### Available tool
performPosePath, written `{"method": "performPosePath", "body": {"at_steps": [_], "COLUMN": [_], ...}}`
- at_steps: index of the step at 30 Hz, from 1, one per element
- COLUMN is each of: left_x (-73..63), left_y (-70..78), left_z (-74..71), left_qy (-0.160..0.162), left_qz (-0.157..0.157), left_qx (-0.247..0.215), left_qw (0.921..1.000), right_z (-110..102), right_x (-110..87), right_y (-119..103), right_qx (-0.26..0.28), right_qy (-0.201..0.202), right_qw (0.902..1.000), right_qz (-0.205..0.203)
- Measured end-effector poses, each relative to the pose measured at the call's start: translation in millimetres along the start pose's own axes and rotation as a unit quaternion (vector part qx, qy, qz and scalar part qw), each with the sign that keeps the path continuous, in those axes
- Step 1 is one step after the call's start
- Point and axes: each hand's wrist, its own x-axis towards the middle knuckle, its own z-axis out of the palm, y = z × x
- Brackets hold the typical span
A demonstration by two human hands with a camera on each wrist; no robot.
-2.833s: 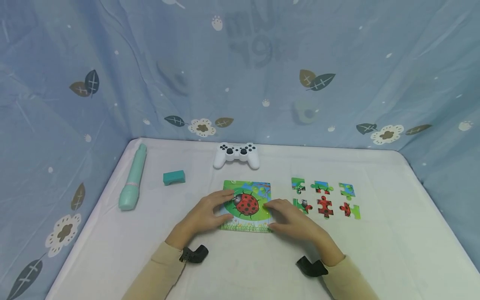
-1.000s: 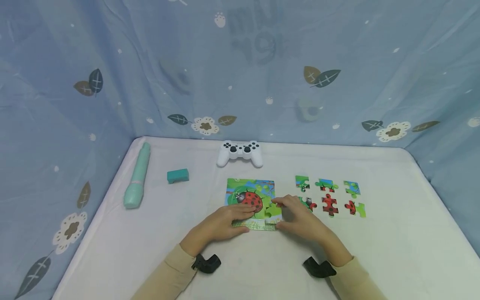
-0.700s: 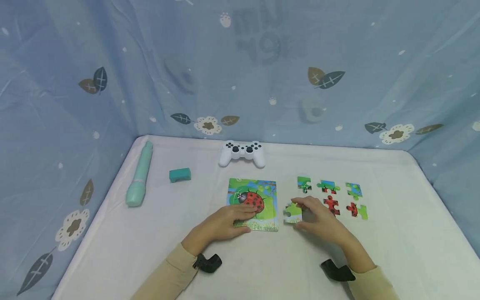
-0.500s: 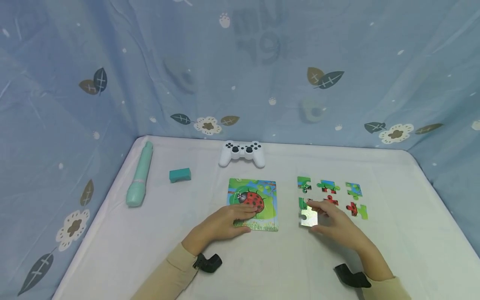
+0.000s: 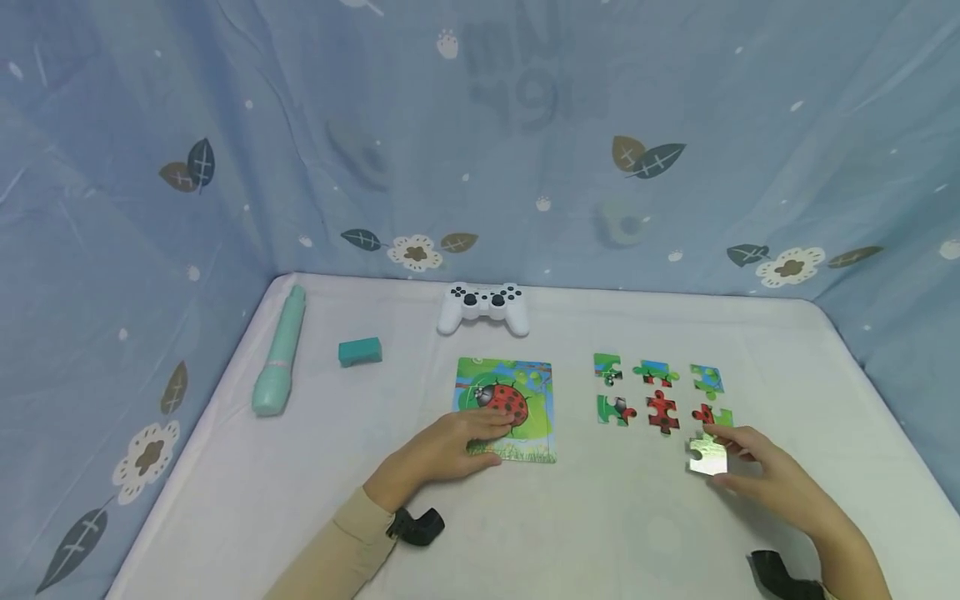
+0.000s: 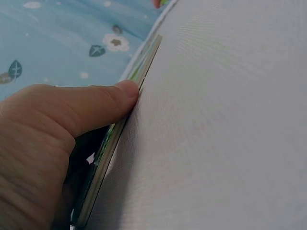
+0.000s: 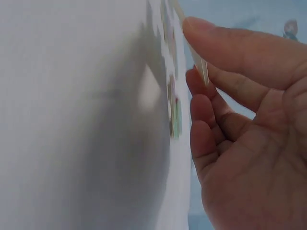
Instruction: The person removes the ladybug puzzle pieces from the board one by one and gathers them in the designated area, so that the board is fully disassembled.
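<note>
1. A white game controller (image 5: 483,307) near the table's far edge, by the blue patterned curtain (image 5: 480,133);
2. a small teal block (image 5: 359,352) to its left;
3. a mint pen-shaped device (image 5: 278,352) lying along the left edge.

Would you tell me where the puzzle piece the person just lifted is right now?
In the head view the puzzle piece is pinched in the right hand, at the table's right, just in front of the loose pieces.

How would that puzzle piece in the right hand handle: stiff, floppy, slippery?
The puzzle piece looks thin and flat, so probably light and fairly stiff. Its face glares, hinting at a slick surface. The right hand pinches it by the edge, so it may twist easily.
</note>
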Motion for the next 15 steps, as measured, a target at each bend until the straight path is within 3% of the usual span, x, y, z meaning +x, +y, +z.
{"method": "performPosePath", "body": {"at_steps": [4, 11, 15], "left_x": [2.9, 1.2, 0.2], "left_y": [0.5, 0.7, 1.5], "left_z": [0.8, 0.1, -1.4], "left_qy": [-0.001, 0.002, 0.006], "left_qz": [-0.001, 0.002, 0.005], "left_qx": [-0.003, -0.007, -0.006], "left_qw": [1.0000, 1.0000, 1.0000], "right_z": [-7, -6, -5], "right_x": [-9.7, -18.5, -18.2], "right_y": [12, 21, 21], "right_qx": [-0.011, 0.019, -0.001], "right_qy": [-0.010, -0.037, -0.038], "right_qw": [0.9997, 0.9989, 0.9990], "right_qz": [0.017, 0.022, 0.024]}}
